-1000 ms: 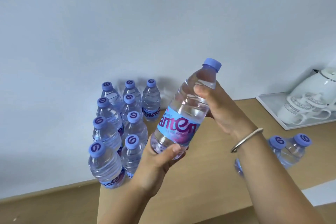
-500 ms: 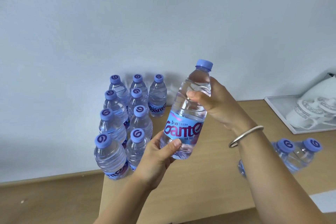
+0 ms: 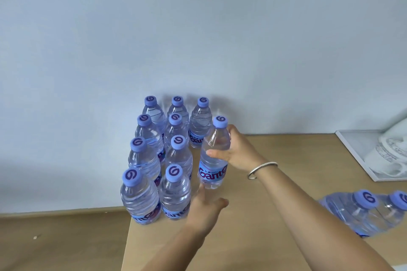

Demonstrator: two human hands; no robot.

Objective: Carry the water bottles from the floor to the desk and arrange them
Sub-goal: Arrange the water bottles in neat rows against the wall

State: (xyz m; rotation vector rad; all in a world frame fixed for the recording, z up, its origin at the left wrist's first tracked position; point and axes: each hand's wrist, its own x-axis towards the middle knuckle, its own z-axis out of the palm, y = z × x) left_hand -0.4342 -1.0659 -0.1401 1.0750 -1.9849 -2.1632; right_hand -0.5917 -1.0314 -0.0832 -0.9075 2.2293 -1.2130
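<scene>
Behind right forearm (image 3: 308, 200), two blurred bottles (image 3: 361, 213), partly hidden.

right hand (image 3: 236, 152) grips bottle (image 3: 214, 156) | left hand (image 3: 204, 209) below, blurred

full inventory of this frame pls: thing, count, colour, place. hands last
standing bottles: 9, clear with purple-blue caps, upright in a block at the desk's left end by the wall
held bottle: 1, clear, same cap, blue label, upright just right of the block
lying bottles: at least 2, same kind, on their sides at the right edge, blurred
desk: 1, light wood, against the wall
tray: 1, white, far right on the desk, holds white crockery, partly cut off
wall: pale blue-grey, behind the desk
floor: wood-toned, lower left
bracelet: 1, silver, right wrist
right hand: grips the held bottle's upper body
left hand: at the held bottle's base, fingers relaxed
</scene>
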